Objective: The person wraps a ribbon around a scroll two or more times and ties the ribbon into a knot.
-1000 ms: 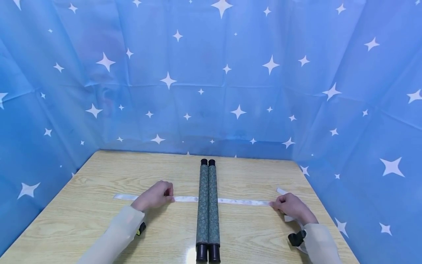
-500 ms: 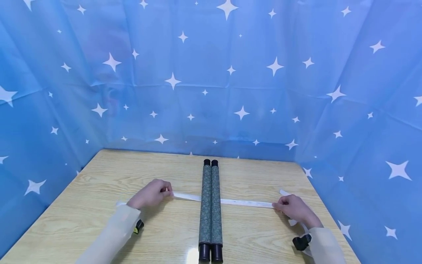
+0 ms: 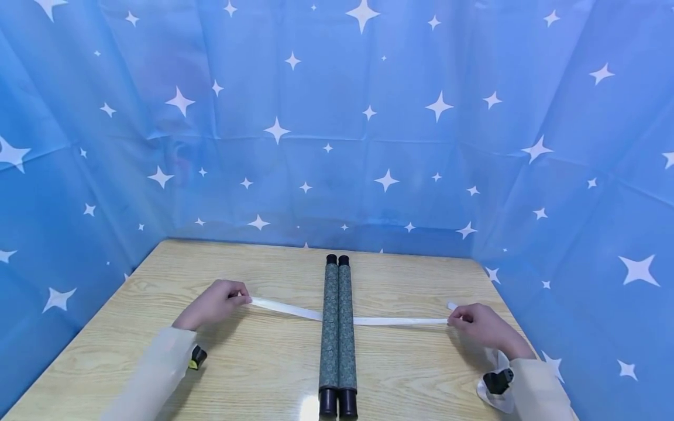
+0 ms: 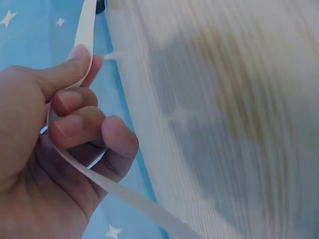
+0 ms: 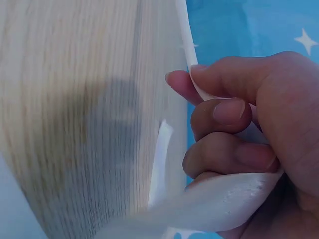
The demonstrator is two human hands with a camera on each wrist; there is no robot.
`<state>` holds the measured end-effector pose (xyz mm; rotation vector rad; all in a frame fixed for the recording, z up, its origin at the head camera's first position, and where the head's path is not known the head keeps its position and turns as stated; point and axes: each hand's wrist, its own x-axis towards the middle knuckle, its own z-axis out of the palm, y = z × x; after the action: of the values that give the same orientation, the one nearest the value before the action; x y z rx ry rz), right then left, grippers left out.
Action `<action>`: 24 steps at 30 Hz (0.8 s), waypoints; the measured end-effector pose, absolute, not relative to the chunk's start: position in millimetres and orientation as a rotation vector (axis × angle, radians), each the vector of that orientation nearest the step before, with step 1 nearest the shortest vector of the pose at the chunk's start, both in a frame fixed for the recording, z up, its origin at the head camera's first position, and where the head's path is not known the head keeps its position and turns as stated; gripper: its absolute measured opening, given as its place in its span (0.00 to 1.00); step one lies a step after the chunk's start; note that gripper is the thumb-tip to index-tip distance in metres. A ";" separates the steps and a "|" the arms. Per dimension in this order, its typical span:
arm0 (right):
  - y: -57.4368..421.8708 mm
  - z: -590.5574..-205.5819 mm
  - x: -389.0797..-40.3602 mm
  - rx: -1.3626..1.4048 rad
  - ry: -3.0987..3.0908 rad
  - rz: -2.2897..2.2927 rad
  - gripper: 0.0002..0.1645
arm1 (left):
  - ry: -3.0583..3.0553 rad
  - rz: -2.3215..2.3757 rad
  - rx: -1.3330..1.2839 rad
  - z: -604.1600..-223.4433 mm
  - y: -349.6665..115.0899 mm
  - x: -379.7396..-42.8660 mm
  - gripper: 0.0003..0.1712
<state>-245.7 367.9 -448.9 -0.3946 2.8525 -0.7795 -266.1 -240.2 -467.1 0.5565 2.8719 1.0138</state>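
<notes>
A pair of slim rollers wrapped in green patterned cloth with black end knobs, looking like a scroll, lies lengthwise on the table. A white ribbon runs crosswise beneath it, coming out on both sides. Left of the scroll, my left hand pinches the ribbon between thumb and forefinger, raising that side off the table; the tail trails down past the curled fingers. My right hand pinches the other side at the right, and its tail loops below the fingers in the right wrist view.
The wood-grain table extends around the scroll on every side. Blue curtains with white stars stand behind and beside it. A loose ribbon end lies on the table just beyond the right hand.
My left hand has moved left and away from me, lifting its side of the ribbon. My right hand has shifted slightly right. The scroll stays in place on the table.
</notes>
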 end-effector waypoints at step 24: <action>416.2 -414.9 -242.0 -0.367 2.897 -0.784 0.15 | 3.028 0.893 0.314 -451.7 -345.2 -249.6 0.11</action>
<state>-242.0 416.2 -414.9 -0.3669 2.8974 -0.7844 -249.6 -345.2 -451.7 0.3142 3.0281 0.8933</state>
